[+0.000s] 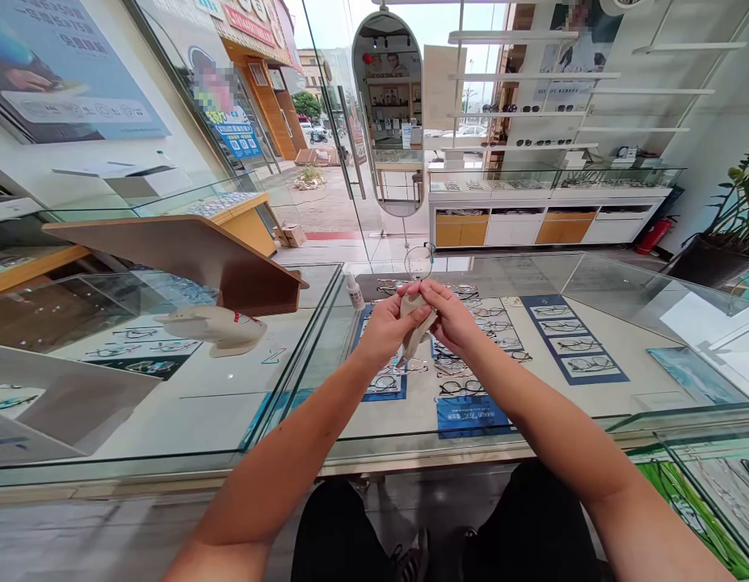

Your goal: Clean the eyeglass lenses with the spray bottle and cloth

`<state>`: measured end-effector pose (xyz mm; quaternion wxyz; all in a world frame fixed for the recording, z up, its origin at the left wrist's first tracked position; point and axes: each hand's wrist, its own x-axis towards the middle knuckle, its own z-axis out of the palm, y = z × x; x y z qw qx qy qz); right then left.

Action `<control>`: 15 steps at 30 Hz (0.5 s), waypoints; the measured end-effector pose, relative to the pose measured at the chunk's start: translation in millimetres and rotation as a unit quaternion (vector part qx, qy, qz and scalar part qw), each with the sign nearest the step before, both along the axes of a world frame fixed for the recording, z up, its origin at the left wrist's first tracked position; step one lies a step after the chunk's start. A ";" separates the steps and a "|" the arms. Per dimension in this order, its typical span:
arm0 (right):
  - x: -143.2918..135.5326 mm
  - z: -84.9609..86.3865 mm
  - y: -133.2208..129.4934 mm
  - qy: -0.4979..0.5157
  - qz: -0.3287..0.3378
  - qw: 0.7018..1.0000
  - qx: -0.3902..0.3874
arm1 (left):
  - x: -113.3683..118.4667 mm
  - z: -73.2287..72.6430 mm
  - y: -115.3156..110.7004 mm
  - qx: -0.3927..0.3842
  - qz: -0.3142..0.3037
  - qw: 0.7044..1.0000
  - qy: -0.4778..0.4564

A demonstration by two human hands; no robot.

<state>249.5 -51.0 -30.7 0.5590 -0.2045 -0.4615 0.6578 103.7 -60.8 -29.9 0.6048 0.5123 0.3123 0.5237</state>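
Note:
Above the glass counter (501, 263), my two hands meet in front of me with their fingertips close together. My left hand (385, 325) is closed on a beige cleaning cloth (415, 333), whose loose end hangs below the fingers. Also closed, my right hand (452, 317) pinches at the same spot, partly over the cloth. A thin round-rimmed pair of eyeglasses (431, 257) sticks up just beyond the fingertips; the fingers and cloth hide the rest of it. Which hand bears the frame is hard to make out. A small white bottle (354, 293) stands on the counter left of my hands.
Rows of eyeglasses (462, 388) lie under the glass, with a blue display strip (574, 339) to the right. On the left are a brown angled board (186, 246) and a beige cloth-like item (220, 325). An oval mirror (387, 113) stands beyond the counter.

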 end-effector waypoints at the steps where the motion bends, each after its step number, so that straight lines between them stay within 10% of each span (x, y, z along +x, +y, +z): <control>1: -0.4 -0.3 -0.6 -0.009 -0.006 1.000 0.006 | 1.2 0.2 -0.4 0.007 0.007 1.000 -0.002; 15: -4.0 -3.6 -4.6 -0.075 -0.025 0.993 0.093 | -1.8 6.0 -4.9 0.080 0.085 0.993 0.037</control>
